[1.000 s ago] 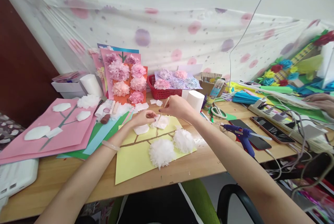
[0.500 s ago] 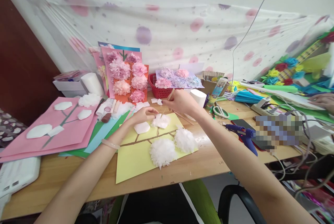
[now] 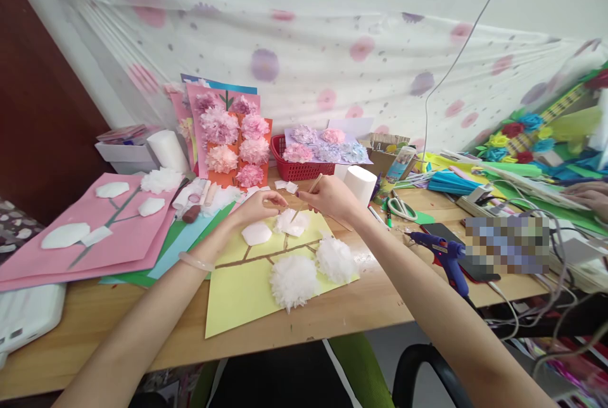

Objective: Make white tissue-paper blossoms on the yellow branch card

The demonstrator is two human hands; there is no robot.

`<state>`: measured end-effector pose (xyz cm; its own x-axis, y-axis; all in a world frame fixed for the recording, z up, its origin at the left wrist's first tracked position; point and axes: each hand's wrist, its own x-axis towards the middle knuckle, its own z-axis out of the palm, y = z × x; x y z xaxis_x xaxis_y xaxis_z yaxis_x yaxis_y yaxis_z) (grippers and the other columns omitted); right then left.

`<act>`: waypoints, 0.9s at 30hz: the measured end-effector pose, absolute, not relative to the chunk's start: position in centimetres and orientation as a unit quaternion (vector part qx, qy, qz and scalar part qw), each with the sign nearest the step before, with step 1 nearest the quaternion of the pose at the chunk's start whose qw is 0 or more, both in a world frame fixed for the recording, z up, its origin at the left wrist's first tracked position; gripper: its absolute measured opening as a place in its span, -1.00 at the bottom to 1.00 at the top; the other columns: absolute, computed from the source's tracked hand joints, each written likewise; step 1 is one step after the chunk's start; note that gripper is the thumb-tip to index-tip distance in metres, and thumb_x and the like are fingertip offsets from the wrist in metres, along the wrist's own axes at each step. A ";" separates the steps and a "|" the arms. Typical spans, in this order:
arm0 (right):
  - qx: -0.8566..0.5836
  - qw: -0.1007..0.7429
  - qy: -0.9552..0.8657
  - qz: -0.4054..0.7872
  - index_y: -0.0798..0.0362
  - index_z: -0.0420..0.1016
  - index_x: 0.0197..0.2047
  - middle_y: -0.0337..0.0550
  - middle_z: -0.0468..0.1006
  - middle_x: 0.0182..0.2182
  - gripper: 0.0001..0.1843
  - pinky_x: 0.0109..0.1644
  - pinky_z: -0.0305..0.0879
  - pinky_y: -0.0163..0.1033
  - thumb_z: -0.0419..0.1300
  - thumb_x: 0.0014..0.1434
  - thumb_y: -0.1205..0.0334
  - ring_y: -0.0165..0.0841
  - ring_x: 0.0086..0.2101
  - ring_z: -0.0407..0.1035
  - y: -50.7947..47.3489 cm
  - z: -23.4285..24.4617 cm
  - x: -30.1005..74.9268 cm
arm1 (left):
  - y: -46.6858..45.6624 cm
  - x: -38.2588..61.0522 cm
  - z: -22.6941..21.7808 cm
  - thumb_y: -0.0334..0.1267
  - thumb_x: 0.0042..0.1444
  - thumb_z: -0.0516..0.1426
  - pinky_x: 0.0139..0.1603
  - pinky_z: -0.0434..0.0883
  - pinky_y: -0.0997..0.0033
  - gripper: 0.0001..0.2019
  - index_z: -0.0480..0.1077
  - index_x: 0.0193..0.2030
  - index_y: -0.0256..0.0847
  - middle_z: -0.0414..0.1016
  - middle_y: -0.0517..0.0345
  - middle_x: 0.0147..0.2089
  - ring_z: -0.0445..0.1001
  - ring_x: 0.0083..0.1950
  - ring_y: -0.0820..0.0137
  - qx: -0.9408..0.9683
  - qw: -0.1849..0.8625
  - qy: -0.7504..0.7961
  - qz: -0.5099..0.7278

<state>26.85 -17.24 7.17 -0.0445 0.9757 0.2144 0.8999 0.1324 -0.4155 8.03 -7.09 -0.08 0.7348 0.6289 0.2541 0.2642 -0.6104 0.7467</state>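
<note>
My right hand [image 3: 334, 196] grips a thin wooden stick [image 3: 311, 187], slanting down to the left. The stick's lower end meets a small white paper puff [image 3: 287, 225] on a yellow sheet [image 3: 237, 303]. Just left of the stick hovers my left hand [image 3: 260, 205], its fingers bent with a gap before the thumb; nothing shows in it. Below that hand lies a flat white paper patch [image 3: 257, 234]. Brown branch lines [image 3: 266, 255] cross the sheet. Two full white tissue pompoms, a large one [image 3: 294, 281] and another [image 3: 336, 257], sit at its lower right.
Pink sheets [image 3: 137, 243] with white patches lie left. Behind stand pompom pictures [image 3: 228, 135], a red basket [image 3: 297, 170] and a white roll [image 3: 360, 185]. To the right are scissors [image 3: 403, 208], a blue glue gun [image 3: 444, 253], a phone [image 3: 441, 234], cables and another person's hand [image 3: 589, 196].
The view has shifted slightly. My right hand has come a little lower and nearer my left, and the stick's lower end now shows against the puff.
</note>
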 end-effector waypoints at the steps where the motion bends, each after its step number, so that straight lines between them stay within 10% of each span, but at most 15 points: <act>1: -0.655 0.224 -0.717 0.081 0.10 0.31 -0.70 -0.17 0.38 -0.69 -0.53 -0.51 0.00 -0.30 0.07 0.16 0.06 -0.47 -0.62 0.20 -17.2 7.0 26.8 | -7.2 8.1 0.0 -0.34 -0.13 0.11 0.06 0.37 0.26 -0.75 0.49 -0.26 -0.22 0.56 0.10 -0.17 0.49 -0.07 0.27 0.864 0.356 0.255 0.249; 27: -0.670 0.118 -0.733 -0.025 0.10 0.56 -0.54 0.01 0.55 -0.50 -0.55 -0.48 0.00 -0.29 0.05 0.21 0.04 -0.31 -0.46 0.40 -16.7 6.6 23.5 | -8.5 8.7 -3.5 -0.06 -0.34 0.40 0.05 0.32 0.14 -0.29 0.31 0.01 -0.18 0.42 -0.05 0.06 0.39 0.10 0.07 0.887 0.301 0.290 0.197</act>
<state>23.53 -16.70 6.57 -0.0747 0.9756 0.2062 0.9873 0.1014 -0.1222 8.70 -8.46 -3.51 0.7545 0.6326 0.1749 0.3953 -0.6508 0.6483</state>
